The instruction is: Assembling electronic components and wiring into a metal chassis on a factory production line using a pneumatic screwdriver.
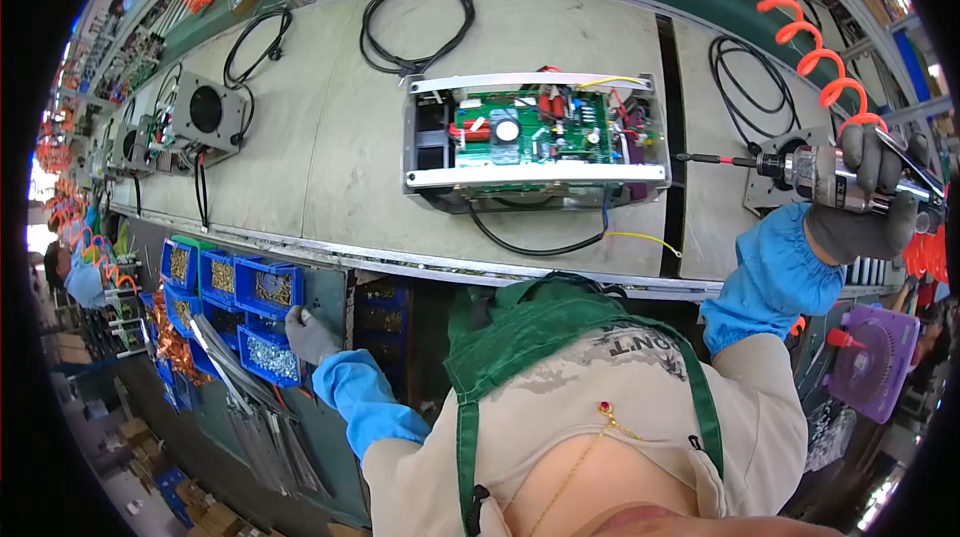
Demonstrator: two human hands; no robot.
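My right hand [868,187], in a dark grey glove, is wrapped round a pneumatic screwdriver [810,172] at the far right. Its long bit points left, toward an open-framed power unit [535,132] on the bench. Green circuit boards and red and purple wiring show between the unit's two pale metal rails. Down at the left, my gloved left hand [312,335] is beside the blue parts bins [268,289], its fingers drawn together at the edge of a bin of small silvery fasteners [270,357]. Whatever those fingers pinch is too small to make out.
An orange coiled air hose [820,62] hangs at the right. Black cables [418,27] lie looped on the bench [330,137]. Metal housings with fans [207,109] stand at the left. Long metal strips [270,437] lean below the bins; a purple fan [872,365] is at lower right.
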